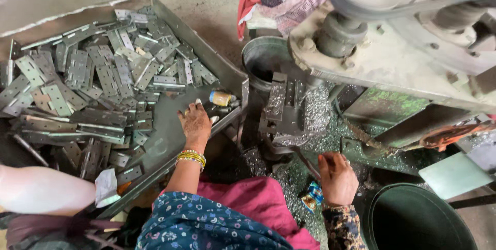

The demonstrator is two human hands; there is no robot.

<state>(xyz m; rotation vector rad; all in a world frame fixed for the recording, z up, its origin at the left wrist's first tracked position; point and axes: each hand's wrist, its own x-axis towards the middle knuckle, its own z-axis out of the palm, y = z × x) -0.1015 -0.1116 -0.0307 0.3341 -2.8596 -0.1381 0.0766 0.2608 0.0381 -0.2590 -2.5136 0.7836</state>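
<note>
My left hand rests palm down on the bare metal floor of a big tray, fingers spread, beside a heap of grey metal hinges. A small yellow-capped bottle lies just beyond its fingertips. My right hand hovers lower right with curled fingers over a bed of metal shavings, close to a thin rod on the press base; I cannot tell whether it grips the rod. A die block of the press stands between both hands.
A heavy press machine with a flywheel fills the upper right. A round metal bucket stands behind the die, a dark green tub at lower right. Cloths hang at top centre. A small colourful packet lies by my right wrist.
</note>
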